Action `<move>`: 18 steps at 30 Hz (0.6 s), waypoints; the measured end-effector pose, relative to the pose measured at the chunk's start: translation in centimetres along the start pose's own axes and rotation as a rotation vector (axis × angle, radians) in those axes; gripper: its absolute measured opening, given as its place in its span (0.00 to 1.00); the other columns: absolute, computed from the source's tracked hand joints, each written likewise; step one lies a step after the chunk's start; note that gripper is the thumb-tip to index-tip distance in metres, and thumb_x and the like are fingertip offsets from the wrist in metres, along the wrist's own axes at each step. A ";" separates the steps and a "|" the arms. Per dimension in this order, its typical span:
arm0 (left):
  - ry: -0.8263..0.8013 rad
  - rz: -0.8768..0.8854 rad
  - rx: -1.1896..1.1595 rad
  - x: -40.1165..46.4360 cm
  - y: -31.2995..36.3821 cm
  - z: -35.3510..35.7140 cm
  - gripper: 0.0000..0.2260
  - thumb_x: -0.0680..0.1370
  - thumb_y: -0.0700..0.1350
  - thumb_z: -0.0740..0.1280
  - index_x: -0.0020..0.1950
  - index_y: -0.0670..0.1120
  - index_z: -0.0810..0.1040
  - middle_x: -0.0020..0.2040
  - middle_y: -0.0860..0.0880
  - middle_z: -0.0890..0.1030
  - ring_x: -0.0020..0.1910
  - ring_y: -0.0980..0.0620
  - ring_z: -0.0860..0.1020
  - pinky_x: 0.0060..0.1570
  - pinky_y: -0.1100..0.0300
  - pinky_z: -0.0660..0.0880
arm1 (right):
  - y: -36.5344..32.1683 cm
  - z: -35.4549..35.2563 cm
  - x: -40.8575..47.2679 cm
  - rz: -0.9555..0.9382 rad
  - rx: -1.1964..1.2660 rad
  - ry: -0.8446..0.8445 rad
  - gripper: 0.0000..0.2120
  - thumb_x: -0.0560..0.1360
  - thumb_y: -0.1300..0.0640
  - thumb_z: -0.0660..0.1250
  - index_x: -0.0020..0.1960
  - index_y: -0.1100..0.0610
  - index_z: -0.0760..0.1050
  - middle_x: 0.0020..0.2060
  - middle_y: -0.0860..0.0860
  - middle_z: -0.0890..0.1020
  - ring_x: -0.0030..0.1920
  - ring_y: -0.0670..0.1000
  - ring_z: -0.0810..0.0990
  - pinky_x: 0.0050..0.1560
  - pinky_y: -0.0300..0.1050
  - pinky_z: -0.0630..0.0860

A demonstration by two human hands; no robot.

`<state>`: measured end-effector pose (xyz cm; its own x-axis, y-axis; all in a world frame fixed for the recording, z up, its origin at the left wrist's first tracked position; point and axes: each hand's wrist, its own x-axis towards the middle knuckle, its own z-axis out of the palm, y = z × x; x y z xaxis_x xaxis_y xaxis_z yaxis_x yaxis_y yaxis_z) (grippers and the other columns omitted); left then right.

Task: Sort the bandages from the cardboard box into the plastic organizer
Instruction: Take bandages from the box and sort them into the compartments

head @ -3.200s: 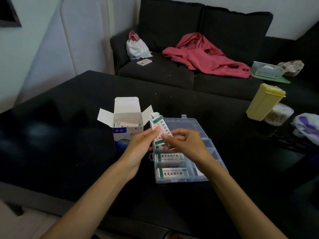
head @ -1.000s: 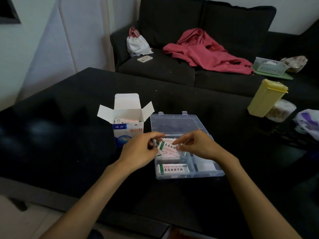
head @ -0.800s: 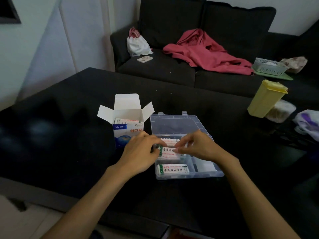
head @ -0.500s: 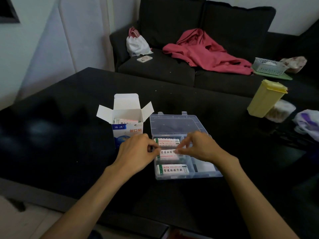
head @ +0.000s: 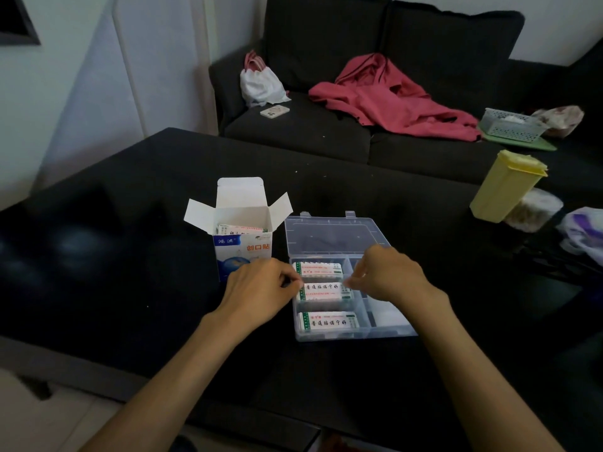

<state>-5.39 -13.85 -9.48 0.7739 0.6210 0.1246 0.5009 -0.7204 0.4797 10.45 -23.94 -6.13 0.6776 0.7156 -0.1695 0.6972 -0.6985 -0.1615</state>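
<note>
An open white and blue cardboard box (head: pixel 241 252) stands on the black table (head: pixel 98 256), with bandages (head: pixel 239 229) showing inside it. To its right lies the clear plastic organizer (head: pixel 388 332), lid (head: pixel 332 236) folded back. Its left column holds three bandage stacks: far (head: pixel 318 268), middle (head: pixel 324 291) and near (head: pixel 328 321). My left hand (head: pixel 257 288) pinches the left end of the middle stack. My right hand (head: pixel 388 275) pinches its right end. The stack lies flat in its compartment.
A yellow lidded container (head: pixel 505 187) and a jar (head: pixel 535 208) stand at the table's right, beside a purple and white bag (head: pixel 584 233). Behind the table, a dark sofa carries a red garment (head: pixel 391 99), a white bag (head: pixel 261 83), a phone (head: pixel 275 110) and a basket (head: pixel 510 125).
Both hands brought a bandage stack from in front of the box down into the organizer's middle left compartment. It now lies flat there, and the hands have stayed at its ends.
</note>
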 end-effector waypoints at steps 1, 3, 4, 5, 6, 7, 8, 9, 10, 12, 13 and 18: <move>-0.001 -0.002 -0.001 0.0 -0.1 0.0 0.10 0.78 0.55 0.64 0.57 0.57 0.80 0.37 0.58 0.76 0.38 0.60 0.75 0.37 0.65 0.73 | -0.2 0.1 0.0 0.005 -0.008 0.005 0.13 0.72 0.46 0.70 0.48 0.55 0.75 0.42 0.49 0.80 0.42 0.50 0.79 0.50 0.49 0.78; -0.007 0.000 -0.004 0.0 -0.1 0.0 0.11 0.78 0.55 0.64 0.58 0.57 0.80 0.38 0.58 0.78 0.38 0.60 0.76 0.38 0.63 0.75 | -0.6 0.1 -0.3 0.014 -0.050 -0.007 0.13 0.72 0.47 0.70 0.47 0.55 0.73 0.38 0.49 0.76 0.42 0.50 0.77 0.48 0.47 0.77; -0.010 0.005 -0.006 0.0 0.0 0.0 0.11 0.78 0.56 0.63 0.58 0.57 0.80 0.37 0.58 0.77 0.37 0.60 0.75 0.38 0.63 0.75 | -0.8 0.1 -0.4 0.018 -0.058 -0.035 0.13 0.72 0.47 0.70 0.46 0.54 0.71 0.37 0.49 0.75 0.42 0.50 0.77 0.47 0.46 0.77; -0.016 0.010 -0.008 0.0 0.0 0.1 0.11 0.78 0.56 0.63 0.58 0.57 0.79 0.37 0.58 0.77 0.37 0.60 0.75 0.37 0.63 0.74 | -1.1 0.2 -0.4 0.023 -0.044 -0.070 0.13 0.72 0.47 0.71 0.45 0.54 0.70 0.37 0.50 0.75 0.43 0.51 0.77 0.46 0.45 0.76; -0.023 0.013 -0.012 -0.1 0.1 0.1 0.11 0.78 0.55 0.63 0.58 0.57 0.80 0.38 0.58 0.77 0.37 0.60 0.75 0.37 0.63 0.74 | -1.3 0.2 -0.4 0.032 -0.017 -0.103 0.14 0.71 0.47 0.72 0.43 0.54 0.70 0.38 0.50 0.75 0.44 0.51 0.78 0.46 0.46 0.76; -0.028 0.014 -0.013 -0.1 0.1 0.2 0.11 0.78 0.55 0.63 0.58 0.57 0.80 0.38 0.58 0.78 0.37 0.60 0.76 0.38 0.63 0.75 | -1.4 0.1 -0.4 0.042 0.009 -0.120 0.13 0.71 0.48 0.72 0.43 0.54 0.71 0.39 0.50 0.76 0.45 0.52 0.78 0.48 0.46 0.76; -0.030 0.013 -0.012 -0.1 0.1 0.2 0.11 0.78 0.55 0.63 0.58 0.57 0.80 0.39 0.57 0.79 0.38 0.60 0.76 0.39 0.62 0.75 | -1.4 -0.1 -0.3 0.056 0.027 -0.119 0.13 0.71 0.48 0.72 0.44 0.55 0.72 0.39 0.51 0.77 0.45 0.52 0.78 0.49 0.47 0.77; -0.033 0.011 -0.010 -0.1 0.1 0.3 0.11 0.78 0.55 0.63 0.57 0.57 0.80 0.39 0.57 0.79 0.38 0.59 0.76 0.41 0.61 0.76 | -1.3 -0.4 -0.2 0.073 0.042 -0.098 0.12 0.71 0.49 0.72 0.45 0.55 0.73 0.38 0.51 0.77 0.44 0.52 0.79 0.50 0.48 0.77; -0.032 0.011 -0.012 -0.1 0.1 0.3 0.10 0.78 0.55 0.63 0.56 0.57 0.80 0.39 0.56 0.79 0.38 0.59 0.76 0.41 0.61 0.77 | -1.1 -0.7 -0.1 0.088 0.059 -0.063 0.11 0.72 0.49 0.71 0.45 0.55 0.74 0.38 0.50 0.78 0.43 0.51 0.79 0.50 0.48 0.77; -0.026 0.011 -0.018 -0.1 0.1 0.4 0.09 0.78 0.54 0.64 0.55 0.57 0.80 0.37 0.57 0.77 0.37 0.59 0.76 0.41 0.62 0.76 | -0.7 -1.2 0.1 0.096 0.081 0.004 0.10 0.72 0.49 0.71 0.43 0.55 0.75 0.36 0.50 0.78 0.40 0.50 0.78 0.48 0.48 0.78; -0.023 0.011 -0.022 -0.1 0.1 0.5 0.09 0.78 0.53 0.64 0.55 0.57 0.80 0.35 0.58 0.75 0.36 0.60 0.75 0.39 0.64 0.75 | -0.7 -1.3 0.1 0.091 0.068 0.014 0.11 0.72 0.48 0.71 0.43 0.55 0.74 0.37 0.50 0.79 0.39 0.50 0.78 0.47 0.47 0.78; 0.025 0.006 -0.027 -0.2 0.3 1.1 0.08 0.77 0.54 0.65 0.54 0.57 0.81 0.32 0.58 0.69 0.32 0.61 0.70 0.30 0.67 0.64 | -1.2 0.0 -0.6 0.021 -0.137 -0.046 0.16 0.72 0.42 0.68 0.45 0.53 0.69 0.40 0.50 0.75 0.44 0.51 0.75 0.55 0.48 0.74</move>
<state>-4.99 -14.52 -10.32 0.7666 0.6246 0.1490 0.4854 -0.7156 0.5022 9.20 -23.50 -5.84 0.6835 0.6972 -0.2162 0.7103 -0.7035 -0.0232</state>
